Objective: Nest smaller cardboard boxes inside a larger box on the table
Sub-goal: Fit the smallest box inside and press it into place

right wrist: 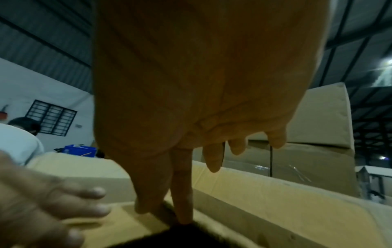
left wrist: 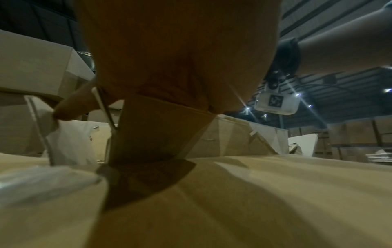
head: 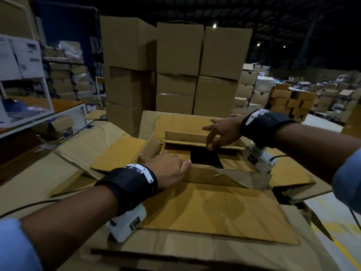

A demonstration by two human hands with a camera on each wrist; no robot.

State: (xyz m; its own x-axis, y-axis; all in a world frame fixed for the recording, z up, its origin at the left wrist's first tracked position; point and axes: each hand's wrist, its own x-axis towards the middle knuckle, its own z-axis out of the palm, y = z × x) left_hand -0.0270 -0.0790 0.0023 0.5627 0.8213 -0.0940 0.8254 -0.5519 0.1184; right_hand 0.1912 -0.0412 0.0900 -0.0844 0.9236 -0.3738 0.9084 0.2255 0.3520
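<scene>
My left hand [head: 168,169] lay flat, fingers spread on the near flap of the smaller box [head: 195,151], which sat down inside the larger box [head: 214,208]. My right hand [head: 220,132] pressed straight fingertips onto its far flap [head: 185,136], gripping nothing. I judged that uneven pressure could buckle a flap or jam the box crooked.

The inner box's [head: 205,159] interior is black shadow; its contents cannot be told. The left hand's [head: 168,169] fingertips hide behind a flap at 3 o'clock. Both sleeves [head: 17,245] are cut off at the bottom corners.
</scene>
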